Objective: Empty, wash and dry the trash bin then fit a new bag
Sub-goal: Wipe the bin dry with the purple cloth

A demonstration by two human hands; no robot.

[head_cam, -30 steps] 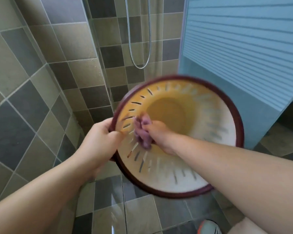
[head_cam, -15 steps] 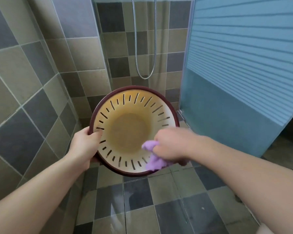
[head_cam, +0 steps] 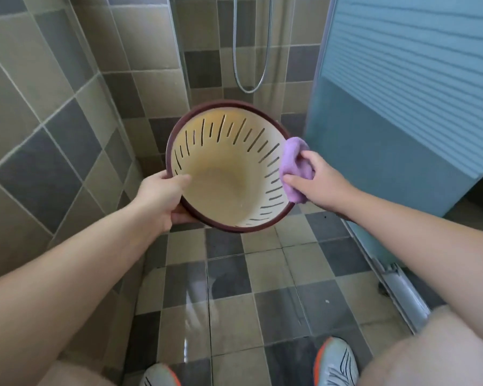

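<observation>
Shifted since half a second ago: purple cloth [head_cam: 294, 169] moved from the bin's near edge to its right side, mouth now tipped more toward the camera. Right hand [head_cam: 319, 182] clenched around the bunched cloth, pressing it against the rim. Left hand [head_cam: 162, 197] grasping the opposite rim, thumb inside, fingers underneath. Trash bin [head_cam: 229, 174] held in mid-air above the tiled floor [head_cam: 276, 280], between both hands. Probably light, stiff plastic, maybe slick if wet; best held by the thick maroon rim. Cream tapered wall, slotted, smooth round base. Soft, absorbent cloth. Glossy floor tiles, seemingly wet.
</observation>
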